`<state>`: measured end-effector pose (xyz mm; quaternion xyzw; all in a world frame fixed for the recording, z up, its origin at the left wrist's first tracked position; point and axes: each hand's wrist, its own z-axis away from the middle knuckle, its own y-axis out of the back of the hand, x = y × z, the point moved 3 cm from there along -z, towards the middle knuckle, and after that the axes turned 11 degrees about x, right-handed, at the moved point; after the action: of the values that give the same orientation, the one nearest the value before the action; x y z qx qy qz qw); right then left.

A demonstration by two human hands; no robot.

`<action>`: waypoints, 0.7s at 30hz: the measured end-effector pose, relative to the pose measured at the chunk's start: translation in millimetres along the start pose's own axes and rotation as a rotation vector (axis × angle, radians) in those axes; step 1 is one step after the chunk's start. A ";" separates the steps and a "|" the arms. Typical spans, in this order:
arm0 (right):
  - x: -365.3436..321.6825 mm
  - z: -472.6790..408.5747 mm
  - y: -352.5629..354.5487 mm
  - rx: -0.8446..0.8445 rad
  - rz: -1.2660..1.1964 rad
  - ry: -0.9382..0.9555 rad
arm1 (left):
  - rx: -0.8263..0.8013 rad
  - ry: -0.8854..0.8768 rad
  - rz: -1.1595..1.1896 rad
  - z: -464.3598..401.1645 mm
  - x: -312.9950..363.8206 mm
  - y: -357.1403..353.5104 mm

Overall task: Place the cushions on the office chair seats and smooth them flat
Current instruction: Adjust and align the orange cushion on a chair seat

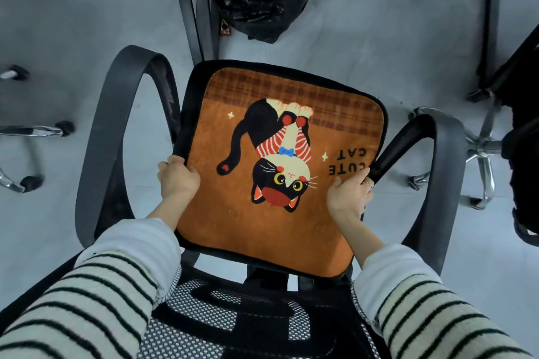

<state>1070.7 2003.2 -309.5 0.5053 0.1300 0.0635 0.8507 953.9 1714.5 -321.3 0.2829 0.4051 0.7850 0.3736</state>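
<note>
Cushion [271,166], orange with a cat print and black border, sits at centre frame over the office chair [96,137] seat, between the two armrests. Left hand [178,178] grips the cushion's left edge, fingers curled under the border, thumb on top. Right hand [350,195] holds the right edge the same way, close to the right armrest [408,137]. Whether the cushion lies fully on the seat or hangs just above it cannot be told.

Risks, as judged: the cushion looks slightly turned against the seat, so releasing now may leave it skewed. The right edge could catch on the armrest. Uneven pressure while smoothing may slide it toward the seat's far edge, upper frame.
</note>
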 end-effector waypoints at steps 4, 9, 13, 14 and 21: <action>-1.7 2.4 1.0 -0.031 0.047 0.045 | 0.003 0.017 0.023 -3.5 2.9 0.7; -3.5 -6.6 6.5 -0.054 0.180 0.145 | -0.004 0.045 0.032 -1.9 -2.1 0.9; -8.7 -19.7 12.3 -0.104 0.209 0.169 | 0.000 0.072 0.035 1.1 -6.0 0.7; -9.8 -21.0 13.3 -0.110 0.207 0.177 | 0.001 0.077 0.037 2.2 -6.8 0.9; -2.7 -9.3 10.5 -0.070 0.204 0.201 | 0.020 0.095 0.040 3.2 -10.7 4.5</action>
<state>1065.7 2015.4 -304.2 0.4770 0.1601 0.2045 0.8396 960.8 1705.4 -317.4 0.2568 0.4244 0.8009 0.3353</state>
